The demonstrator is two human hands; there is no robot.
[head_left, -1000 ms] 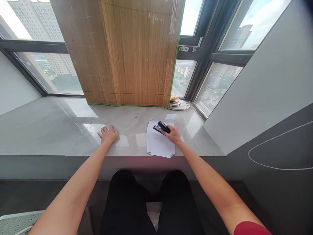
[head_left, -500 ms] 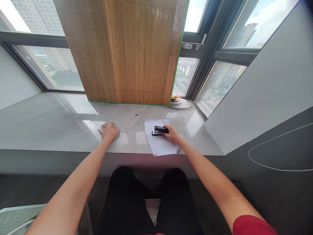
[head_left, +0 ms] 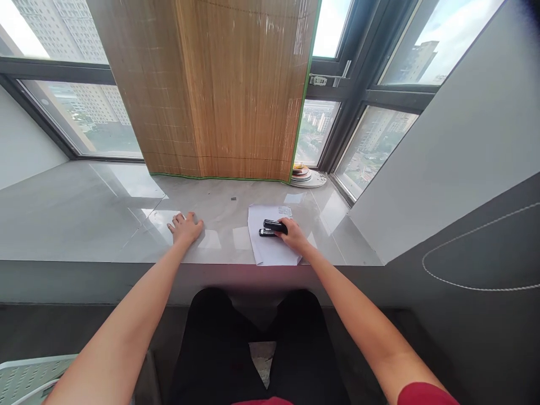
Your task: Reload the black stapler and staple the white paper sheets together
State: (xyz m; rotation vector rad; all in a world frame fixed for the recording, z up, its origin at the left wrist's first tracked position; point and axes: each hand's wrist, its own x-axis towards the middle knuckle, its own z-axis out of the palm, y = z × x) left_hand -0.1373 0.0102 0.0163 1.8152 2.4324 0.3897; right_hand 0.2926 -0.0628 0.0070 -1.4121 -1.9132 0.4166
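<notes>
My right hand is closed around the rear of a black stapler, whose jaws point left. The stapler is over white paper that lies on the pale tiled sill; whether it touches the sheet I cannot tell. Some print shows at the paper's top right corner. My left hand rests on the tiles with fingers spread and nothing in it, well to the left of the paper. A small dark strip, perhaps staples, lies on the sill between the hands, farther back.
A bamboo blind hangs at the back, its green-edged bottom near the sill. Behind the paper, a stack of plates stands in the window corner. A beaded cord hangs at the right. A pale green perforated basket is at lower left.
The paper's near edge has shifted slightly left and back from the sill's front edge. My right hand keeps its hold on the stapler. The whole view has shifted a little.
</notes>
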